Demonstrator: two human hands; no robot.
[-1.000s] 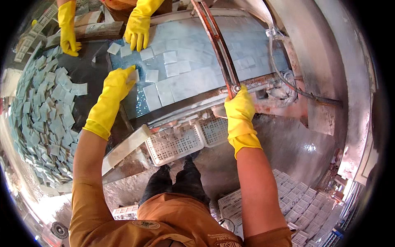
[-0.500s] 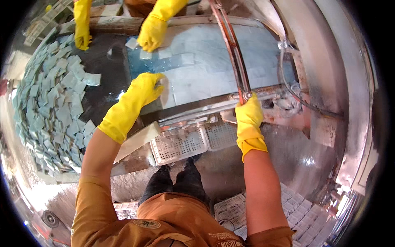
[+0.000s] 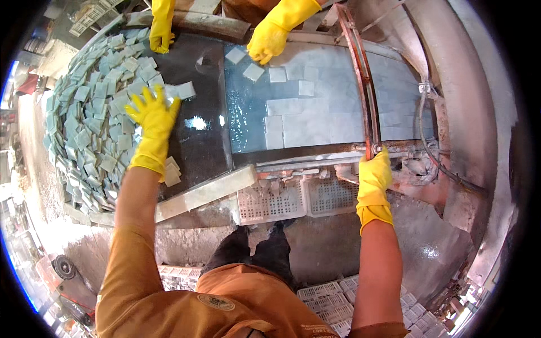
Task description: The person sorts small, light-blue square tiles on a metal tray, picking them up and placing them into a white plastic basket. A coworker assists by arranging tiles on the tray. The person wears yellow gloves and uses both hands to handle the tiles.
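Both my hands wear yellow rubber gloves. My left hand [image 3: 152, 115] hovers with fingers spread over the edge of a big heap of small pale blue-grey square tiles [image 3: 84, 124] on the dark wet table. My right hand [image 3: 373, 174] is closed on the near end of a rusty red metal bar [image 3: 363, 84] that runs across a wet belt [image 3: 315, 112] carrying flat square tiles [image 3: 298, 129]. Across the table, another person's two yellow-gloved hands [image 3: 273, 36] touch loose tiles [image 3: 253, 71].
Two white perforated plastic crates [image 3: 293, 200] hang below the table's front edge. A pale stone strip [image 3: 205, 192] lies along that edge. More crates with tiles [image 3: 338, 304] stand on the floor by my legs. A hose [image 3: 431, 129] runs along the machine's right side.
My left hand has swung left from the wet belt to the tile heap and spread its fingers. My right hand has kept its grip on the bar.
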